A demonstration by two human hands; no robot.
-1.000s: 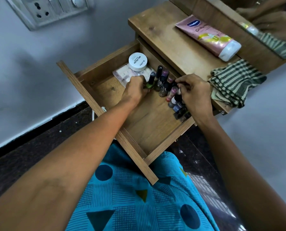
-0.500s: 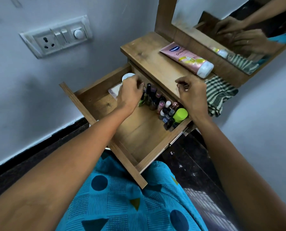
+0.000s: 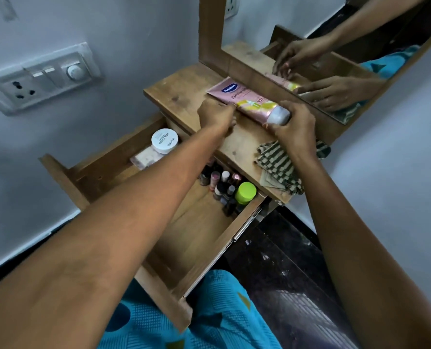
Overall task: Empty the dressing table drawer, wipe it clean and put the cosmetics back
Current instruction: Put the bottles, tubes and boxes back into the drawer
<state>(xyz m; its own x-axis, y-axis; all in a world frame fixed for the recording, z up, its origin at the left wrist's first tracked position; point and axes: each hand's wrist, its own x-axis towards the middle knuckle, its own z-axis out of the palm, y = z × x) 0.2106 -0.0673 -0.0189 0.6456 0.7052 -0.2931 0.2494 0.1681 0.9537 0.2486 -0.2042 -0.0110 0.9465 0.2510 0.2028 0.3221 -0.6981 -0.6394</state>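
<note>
Tabletop (image 3: 184, 96) of wood at upper centre, below mirror (image 3: 335, 46); grey wall (image 3: 108, 26) with switch plate (image 3: 41, 81) upper left; striped cloth (image 3: 277, 167) at right edge. Open drawer (image 3: 197, 238) beneath, with nail polish bottles (image 3: 222, 185) and white jar (image 3: 164, 141). Pink tube (image 3: 247, 99) on tabletop: right hand (image 3: 295, 127) curled round cap end, left hand (image 3: 215, 114) at near edge, grip hidden. Both hands previously inside drawer.

Tube (image 3: 247, 102), upper centre: pink, blue oval logo, yellow band, white cap. Cloth (image 3: 280, 167), right of centre: dark green and cream stripes. Jar lid (image 3: 164, 140), left of centre: white, black lettering. Drawer (image 3: 199, 238) and tabletop (image 3: 184, 89): mid-brown wood grain. Small bottles (image 3: 222, 182) in drawer: black, pink and white tops, beside one lime-green cap (image 3: 245, 192). Garment (image 3: 209, 318), bottom: turquoise, navy circles, olive triangles. Wall (image 3: 124, 34): pale blue-grey. Switch plate (image 3: 41, 79): white. Floor (image 3: 280, 260), lower right: black, speckled.
</note>
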